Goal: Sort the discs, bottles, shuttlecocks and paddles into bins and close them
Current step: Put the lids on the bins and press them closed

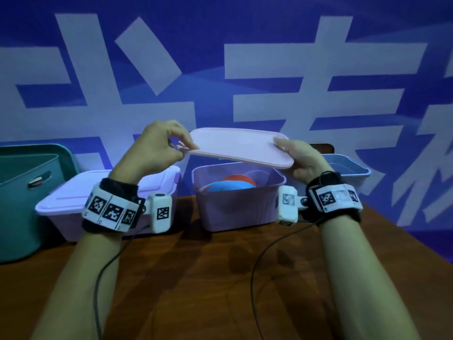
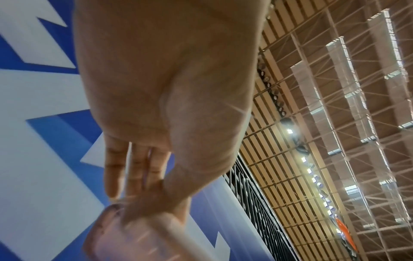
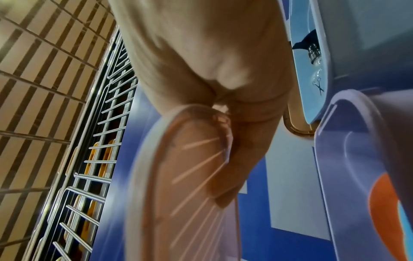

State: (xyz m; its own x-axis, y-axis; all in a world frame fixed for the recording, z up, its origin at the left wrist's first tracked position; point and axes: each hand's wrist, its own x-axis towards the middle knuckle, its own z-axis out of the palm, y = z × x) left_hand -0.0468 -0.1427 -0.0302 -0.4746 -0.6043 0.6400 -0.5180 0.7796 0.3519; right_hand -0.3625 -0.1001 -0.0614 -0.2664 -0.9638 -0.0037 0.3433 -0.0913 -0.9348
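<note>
A pale pink lid hangs tilted in the air above the open purple bin at the table's middle. My left hand pinches the lid's left edge between thumb and fingers. On the other side my right hand grips its right corner, thumb on top. Inside the bin lie an orange disc and a blue disc. The left wrist view shows the lid's corner under my fingers. The lid's ribbed underside and the bin's rim fill the right wrist view.
A purple bin with its lid on stands left of the open one. Further left is a large teal tub. A pale blue open bin sits behind my right wrist. The brown table ends against a blue wall with white characters.
</note>
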